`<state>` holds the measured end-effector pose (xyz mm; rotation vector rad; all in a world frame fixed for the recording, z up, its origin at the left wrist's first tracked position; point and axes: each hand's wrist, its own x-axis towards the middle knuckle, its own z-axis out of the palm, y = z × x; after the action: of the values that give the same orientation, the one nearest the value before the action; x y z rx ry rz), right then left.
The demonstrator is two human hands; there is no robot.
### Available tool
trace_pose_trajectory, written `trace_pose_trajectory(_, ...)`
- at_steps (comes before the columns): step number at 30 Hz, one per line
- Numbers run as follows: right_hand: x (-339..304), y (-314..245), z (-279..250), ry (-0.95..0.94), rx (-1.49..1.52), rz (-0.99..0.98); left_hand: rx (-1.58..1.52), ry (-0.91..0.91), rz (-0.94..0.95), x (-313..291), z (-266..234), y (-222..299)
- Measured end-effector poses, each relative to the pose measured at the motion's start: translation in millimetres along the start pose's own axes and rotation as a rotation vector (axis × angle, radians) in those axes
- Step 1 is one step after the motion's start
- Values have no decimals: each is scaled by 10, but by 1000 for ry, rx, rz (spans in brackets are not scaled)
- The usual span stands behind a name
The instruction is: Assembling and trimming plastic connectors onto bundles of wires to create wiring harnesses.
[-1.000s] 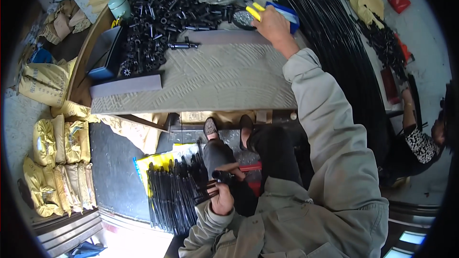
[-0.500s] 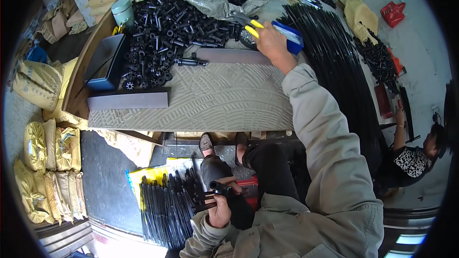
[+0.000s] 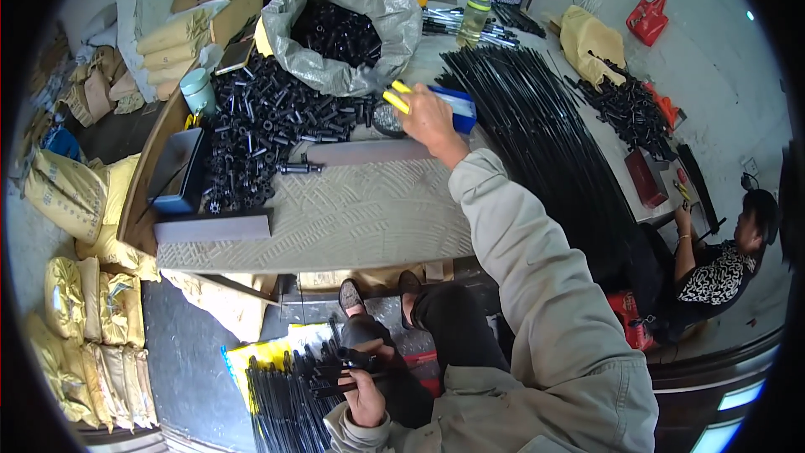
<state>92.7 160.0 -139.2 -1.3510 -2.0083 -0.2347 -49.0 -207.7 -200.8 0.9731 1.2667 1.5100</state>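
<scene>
— Where are my 2 hands, from what you see?

— My right hand (image 3: 426, 120) is stretched far forward across the table (image 3: 335, 218), fingers curled over a blue box (image 3: 457, 107) with yellow pieces (image 3: 396, 97) at its left side. How tight that hold is, I cannot tell.

— And the other?

— My left hand (image 3: 366, 386) sits low by my lap, closed around 1 black rod (image 3: 352, 361) with a fitting on its end. The rod's long axis runs left to right, its free end pointing left over the rod bundle (image 3: 281, 398) on the floor.

— Which is nearer the loose black fittings (image 3: 260, 126)?

— The right hand; they lie just to its left, near the grey sack (image 3: 352, 17).
</scene>
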Motion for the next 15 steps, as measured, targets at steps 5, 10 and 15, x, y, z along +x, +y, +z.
trace_pose_trajectory(5, -595, -477, -687, -271, 1178, 288, -25, 46, 23, -104, 17, 95)
trace_pose_trajectory(10, -2025, -1141, -1392, -525, 1759, 217, -12, -16, 57, -201, 135, 422)
trace_pose_trajectory(15, -2413, -1336, -1704, -340, 1615, -161, -4, -139, 155, -449, 199, 577)
